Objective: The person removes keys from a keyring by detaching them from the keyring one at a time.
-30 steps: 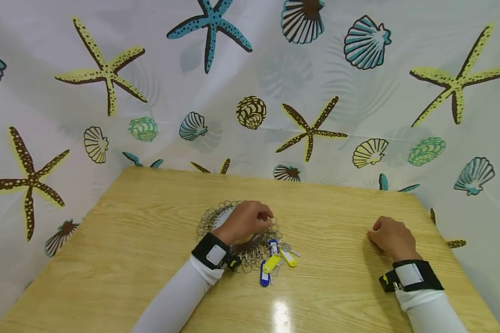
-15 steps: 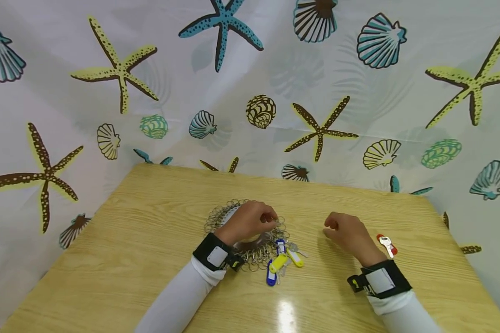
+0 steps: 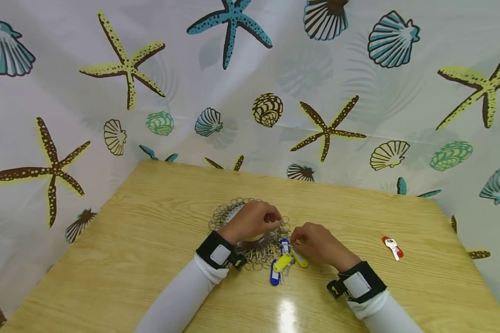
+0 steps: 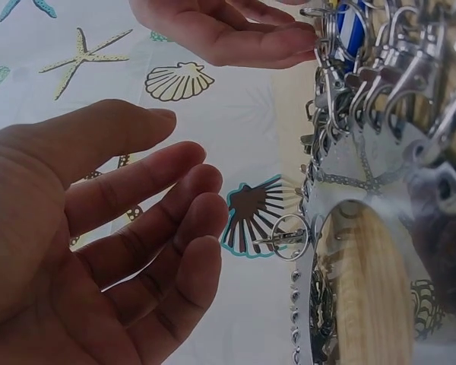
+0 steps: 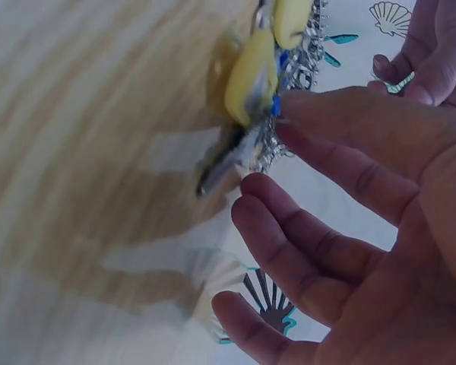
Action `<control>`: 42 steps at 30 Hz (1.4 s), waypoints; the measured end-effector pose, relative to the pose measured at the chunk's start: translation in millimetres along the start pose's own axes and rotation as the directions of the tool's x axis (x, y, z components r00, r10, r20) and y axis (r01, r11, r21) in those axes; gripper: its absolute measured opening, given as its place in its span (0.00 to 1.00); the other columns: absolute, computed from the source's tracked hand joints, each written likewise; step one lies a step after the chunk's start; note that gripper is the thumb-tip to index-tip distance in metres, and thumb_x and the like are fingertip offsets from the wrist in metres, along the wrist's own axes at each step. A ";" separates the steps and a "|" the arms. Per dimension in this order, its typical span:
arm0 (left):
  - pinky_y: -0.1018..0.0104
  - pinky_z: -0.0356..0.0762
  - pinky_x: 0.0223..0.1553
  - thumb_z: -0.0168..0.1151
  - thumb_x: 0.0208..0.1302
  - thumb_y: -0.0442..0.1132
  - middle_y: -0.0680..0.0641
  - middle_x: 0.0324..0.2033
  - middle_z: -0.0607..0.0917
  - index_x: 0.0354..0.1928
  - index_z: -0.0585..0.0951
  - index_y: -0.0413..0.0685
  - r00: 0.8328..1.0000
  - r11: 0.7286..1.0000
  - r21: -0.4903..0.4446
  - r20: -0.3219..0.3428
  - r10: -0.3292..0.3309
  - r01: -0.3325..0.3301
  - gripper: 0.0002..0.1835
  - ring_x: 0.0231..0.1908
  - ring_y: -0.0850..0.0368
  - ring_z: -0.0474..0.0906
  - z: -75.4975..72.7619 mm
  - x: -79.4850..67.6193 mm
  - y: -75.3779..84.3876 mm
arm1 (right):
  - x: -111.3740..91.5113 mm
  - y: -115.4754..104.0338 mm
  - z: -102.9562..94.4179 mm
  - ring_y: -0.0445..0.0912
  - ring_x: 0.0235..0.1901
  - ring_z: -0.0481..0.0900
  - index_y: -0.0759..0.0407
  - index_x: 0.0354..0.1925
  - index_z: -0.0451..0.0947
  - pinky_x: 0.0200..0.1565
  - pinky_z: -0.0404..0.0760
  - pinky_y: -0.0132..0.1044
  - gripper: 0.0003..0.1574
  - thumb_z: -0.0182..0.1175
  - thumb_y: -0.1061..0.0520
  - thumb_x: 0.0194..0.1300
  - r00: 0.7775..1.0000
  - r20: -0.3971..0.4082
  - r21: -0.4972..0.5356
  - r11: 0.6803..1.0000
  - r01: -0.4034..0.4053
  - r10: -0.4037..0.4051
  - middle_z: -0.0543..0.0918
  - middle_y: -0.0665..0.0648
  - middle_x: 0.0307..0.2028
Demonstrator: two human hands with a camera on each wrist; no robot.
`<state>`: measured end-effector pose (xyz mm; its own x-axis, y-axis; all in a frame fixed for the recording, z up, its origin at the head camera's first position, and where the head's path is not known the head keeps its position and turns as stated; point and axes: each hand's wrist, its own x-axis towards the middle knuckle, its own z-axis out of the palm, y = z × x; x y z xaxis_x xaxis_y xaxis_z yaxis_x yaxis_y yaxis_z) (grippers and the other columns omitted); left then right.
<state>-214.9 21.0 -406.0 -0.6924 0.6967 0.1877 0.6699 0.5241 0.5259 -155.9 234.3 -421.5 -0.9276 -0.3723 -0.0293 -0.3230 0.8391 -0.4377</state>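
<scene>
My left hand (image 3: 252, 222) hovers over a shiny metal ring plate (image 3: 234, 212) fringed with clasps and split rings. Its fingers are loosely bent with nothing between them, and the left wrist view shows a gap between the fingertips and a split ring (image 4: 292, 237) on the plate's edge. At the plate's right side, my right hand (image 3: 321, 244) reaches down to a yellow key tag (image 3: 300, 259). In the right wrist view the thumb and forefinger are right beside a key (image 5: 226, 158) on that tag, not closed round it. A second yellow tag (image 3: 282, 263) and blue tags (image 3: 274, 273) lie alongside.
A key with a red tag (image 3: 393, 248) lies apart on the right of the wooden table (image 3: 150, 277). A white curtain (image 3: 233, 97) printed with starfish and shells hangs behind the table and along its sides.
My right hand has let go of the red-tagged key on the right and moved left to the yellow tag. My left hand stays over the ring plate.
</scene>
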 end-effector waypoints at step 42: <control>0.73 0.78 0.33 0.63 0.65 0.36 0.51 0.36 0.88 0.43 0.87 0.47 0.997 0.998 -0.004 0.037 0.065 -0.064 0.08 0.31 0.64 0.81 10.3 2.4 -1.0 | 21.6 -4.1 7.1 0.57 0.28 0.73 0.69 0.41 0.73 0.28 0.74 0.36 0.12 0.45 0.62 0.76 0.998 -0.030 0.663 0.749 -0.023 0.057 0.73 0.65 0.31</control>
<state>-214.5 27.3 -414.6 -0.6373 0.7468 0.1903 0.7121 0.4763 0.5158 -173.3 220.0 -426.8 -0.9497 -0.3120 -0.0270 -0.0966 0.3738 -0.9225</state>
